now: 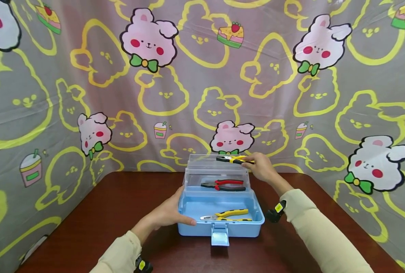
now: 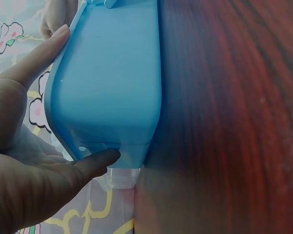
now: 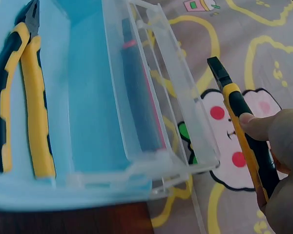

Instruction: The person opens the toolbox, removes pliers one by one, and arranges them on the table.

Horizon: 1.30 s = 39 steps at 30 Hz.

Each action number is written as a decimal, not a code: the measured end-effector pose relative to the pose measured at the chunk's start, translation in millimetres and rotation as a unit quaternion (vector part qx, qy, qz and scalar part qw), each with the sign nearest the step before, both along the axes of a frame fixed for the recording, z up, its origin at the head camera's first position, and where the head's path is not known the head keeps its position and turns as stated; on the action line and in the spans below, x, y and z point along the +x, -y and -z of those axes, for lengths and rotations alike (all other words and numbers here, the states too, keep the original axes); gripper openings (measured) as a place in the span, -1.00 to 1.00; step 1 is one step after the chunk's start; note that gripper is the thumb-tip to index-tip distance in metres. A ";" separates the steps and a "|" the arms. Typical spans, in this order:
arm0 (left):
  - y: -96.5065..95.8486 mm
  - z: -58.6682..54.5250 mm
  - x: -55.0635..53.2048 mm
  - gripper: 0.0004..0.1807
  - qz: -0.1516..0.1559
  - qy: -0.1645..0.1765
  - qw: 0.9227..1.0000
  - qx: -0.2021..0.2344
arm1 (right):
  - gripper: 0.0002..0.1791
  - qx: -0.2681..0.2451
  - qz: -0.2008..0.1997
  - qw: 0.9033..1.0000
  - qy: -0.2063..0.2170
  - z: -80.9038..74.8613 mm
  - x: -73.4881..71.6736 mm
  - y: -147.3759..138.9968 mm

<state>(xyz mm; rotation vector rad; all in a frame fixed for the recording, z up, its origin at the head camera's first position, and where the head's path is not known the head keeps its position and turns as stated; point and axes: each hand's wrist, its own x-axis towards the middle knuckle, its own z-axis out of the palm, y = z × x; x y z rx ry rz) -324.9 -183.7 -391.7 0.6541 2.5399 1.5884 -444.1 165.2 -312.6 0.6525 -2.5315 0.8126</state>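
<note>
On the table stands a light blue toolbox (image 1: 188, 229) with its clear lid and tray (image 1: 197, 173) raised toward the back. My left hand (image 1: 167, 213) rests against its left front corner, thumb along the front rim and fingers on the side wall (image 2: 112, 129). Above the raised tray's right end, my right hand (image 1: 262, 167) grips a pair of yellow-and-black pliers (image 3: 240, 109) by the handles, jaws pointing left. Red-and-black pliers (image 1: 230, 188) lie in the clear tray. Another yellow-and-black pair of pliers (image 3: 35, 92) lies on the floor of the box.
The front latch (image 1: 220, 239) hangs down over the table's near side. Dark reddish-brown wood makes up the tabletop (image 1: 113, 204). A cartoon-printed cloth (image 1: 175, 125) hangs behind the table and along both sides.
</note>
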 end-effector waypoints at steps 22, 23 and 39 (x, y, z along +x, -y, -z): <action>-1.7 -2.6 1.2 0.38 -0.009 0.011 1.000 -0.004 | -0.69 -0.037 0.112 0.993 -0.017 23.4 20.7 -109.1; -1.4 -2.4 1.4 0.38 -0.013 0.013 1.000 -0.005 | -0.68 -0.036 0.116 0.992 -0.016 26.5 20.3 -113.6; 1.4 -1.4 0.5 0.38 0.009 0.037 0.999 0.008 | -0.64 -0.031 0.181 0.983 -0.003 66.8 19.0 -153.3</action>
